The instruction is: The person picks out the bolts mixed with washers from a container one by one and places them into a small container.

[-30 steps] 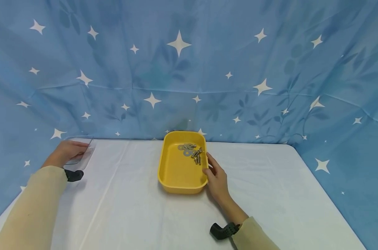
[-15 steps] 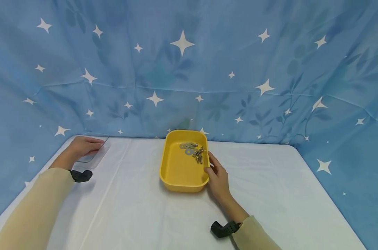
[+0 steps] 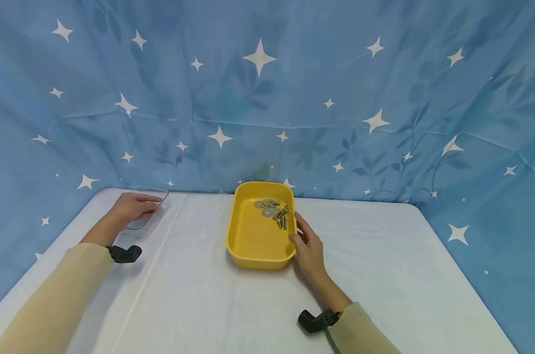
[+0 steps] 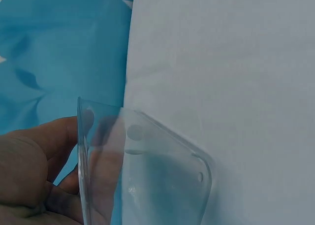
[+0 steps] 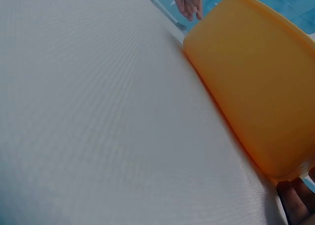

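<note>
At the left back of the table, my left hand (image 3: pixel 132 207) pinches a clear plastic container (image 4: pixel 167 176) by its edge. The container is shallow with rounded corners, and in the left wrist view it stands tilted, the thumb and fingers on its left wall. A yellow plastic tray (image 3: pixel 251 246) sits at the middle back. My right hand (image 3: pixel 309 250) grips its right rim, thumb on the rim and fingers along the outer side. Inside the tray, toward the back right, lie several metal screws (image 3: pixel 281 216) and several flat washers (image 3: pixel 267 212).
A white cloth (image 3: pixel 183 295) covers the table. Right behind its back edge hangs a blue curtain (image 3: pixel 249 98) with white stars, which also runs down both sides. Each wrist wears a black strap-on device (image 3: pixel 125 254).
My left hand has moved right with the clear plastic container, coming in from the table's left edge. My right hand stays on the yellow tray, which has hardly moved.
</note>
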Demonstrator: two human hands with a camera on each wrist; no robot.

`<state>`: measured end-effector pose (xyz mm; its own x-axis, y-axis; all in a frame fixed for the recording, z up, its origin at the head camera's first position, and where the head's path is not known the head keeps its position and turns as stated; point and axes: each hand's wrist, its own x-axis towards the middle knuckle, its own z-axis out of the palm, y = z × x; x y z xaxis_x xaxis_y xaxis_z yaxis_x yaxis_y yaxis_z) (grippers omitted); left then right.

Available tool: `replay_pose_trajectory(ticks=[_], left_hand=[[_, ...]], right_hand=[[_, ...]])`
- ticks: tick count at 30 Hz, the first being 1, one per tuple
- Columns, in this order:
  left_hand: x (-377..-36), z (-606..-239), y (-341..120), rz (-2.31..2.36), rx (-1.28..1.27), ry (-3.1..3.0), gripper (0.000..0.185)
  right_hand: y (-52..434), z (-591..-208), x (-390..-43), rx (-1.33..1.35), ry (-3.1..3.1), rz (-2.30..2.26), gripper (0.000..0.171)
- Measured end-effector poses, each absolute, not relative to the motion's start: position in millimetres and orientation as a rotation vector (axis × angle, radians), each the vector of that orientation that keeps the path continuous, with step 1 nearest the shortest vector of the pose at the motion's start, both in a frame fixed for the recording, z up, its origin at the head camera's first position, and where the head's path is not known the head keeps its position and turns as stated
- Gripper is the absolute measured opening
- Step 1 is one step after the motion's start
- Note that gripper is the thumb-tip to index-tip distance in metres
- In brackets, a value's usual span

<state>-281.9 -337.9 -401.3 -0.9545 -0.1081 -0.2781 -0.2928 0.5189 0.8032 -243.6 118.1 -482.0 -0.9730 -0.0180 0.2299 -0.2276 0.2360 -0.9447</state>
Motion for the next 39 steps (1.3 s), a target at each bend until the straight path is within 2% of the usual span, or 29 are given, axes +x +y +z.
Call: replay_pose_trajectory(ticks=[10,14,21,26,30,39], left_hand=[[-290.5,-401.6,-300.7,1.341,-0.363,2.574,0.043],[-291.4,-402.0,-287.8,1.307,-0.359,2.587,0.041],[-286.7,-392.2,-275.2,1.406,-0.300,2.592,0.044],[-280.9,-373.9,-257.6,1.477,-0.249,2.642,0.043],[-281.6,-356.9,-233.8,1.465,-0.204,2.677,0.039],[-293.0,-331.7,-172.8,1.411,0.037,2.606,0.037]], right_hand=[[112.5,-446.9,-223.9,0.248,-2.354,1.824,0.058],[112.4,-445.4,-222.4,0.242,-2.358,1.835,0.057],[112.1,-447.3,-222.9,0.238,-2.364,1.839,0.058],[115.2,-469.2,-234.9,0.226,-2.354,1.840,0.059],[118.4,-481.8,-241.5,0.224,-2.349,1.835,0.059],[119.0,-482.1,-242.1,0.248,-2.333,1.826,0.060]])
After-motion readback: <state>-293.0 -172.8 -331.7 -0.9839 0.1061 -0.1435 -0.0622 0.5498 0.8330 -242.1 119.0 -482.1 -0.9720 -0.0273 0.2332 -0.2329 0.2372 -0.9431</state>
